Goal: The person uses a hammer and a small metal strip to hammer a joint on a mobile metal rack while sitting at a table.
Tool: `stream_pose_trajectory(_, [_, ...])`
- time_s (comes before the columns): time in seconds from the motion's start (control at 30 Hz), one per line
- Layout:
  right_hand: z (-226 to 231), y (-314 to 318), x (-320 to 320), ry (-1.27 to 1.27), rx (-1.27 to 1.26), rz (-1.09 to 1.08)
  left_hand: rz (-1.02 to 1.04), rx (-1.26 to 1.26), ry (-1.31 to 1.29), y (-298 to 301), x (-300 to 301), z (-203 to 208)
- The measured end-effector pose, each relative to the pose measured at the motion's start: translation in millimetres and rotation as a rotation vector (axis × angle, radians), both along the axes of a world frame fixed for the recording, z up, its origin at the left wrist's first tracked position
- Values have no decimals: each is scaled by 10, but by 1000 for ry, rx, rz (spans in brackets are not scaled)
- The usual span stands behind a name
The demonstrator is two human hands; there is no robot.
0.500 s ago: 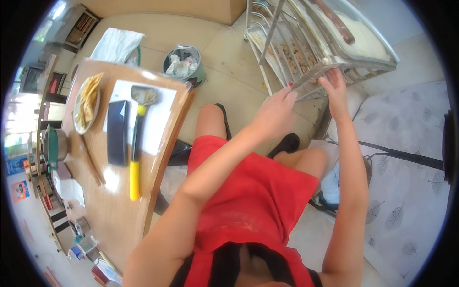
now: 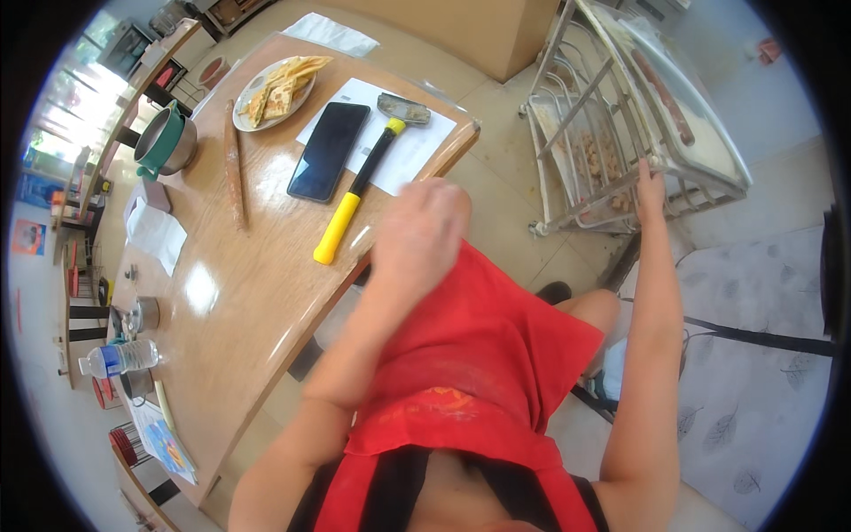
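Two hands apart: your right hand far right, fingers closed on edge of metal rack, which stands on floor right of wooden table. Your left hand blurred above table's near-right edge, grasp cannot be told, nothing seen in it. Yellow-handled hammer lies just left of it, on white paper beside black phone.
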State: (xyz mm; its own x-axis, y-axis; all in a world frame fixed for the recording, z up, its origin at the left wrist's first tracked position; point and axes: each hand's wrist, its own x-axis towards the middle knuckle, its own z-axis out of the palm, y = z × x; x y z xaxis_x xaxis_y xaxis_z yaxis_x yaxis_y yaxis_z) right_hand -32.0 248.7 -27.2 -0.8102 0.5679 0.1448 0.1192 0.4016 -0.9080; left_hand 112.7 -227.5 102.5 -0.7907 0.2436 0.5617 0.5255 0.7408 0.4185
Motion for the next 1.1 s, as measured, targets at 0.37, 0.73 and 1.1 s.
stream_pose_trajectory(0.37, [144, -116, 233, -64, 146, 54, 490, -249, -165, -848, 155, -151])
stream_pose_trajectory(0.73, [44, 257, 495, 37, -1, -10, 135, -22, -265, -271, 127, -14])
stream_pose_trajectory(1.1, [-21, 352, 846, 10, -68, -57, -142, 140, -510, 188, -116, -464])
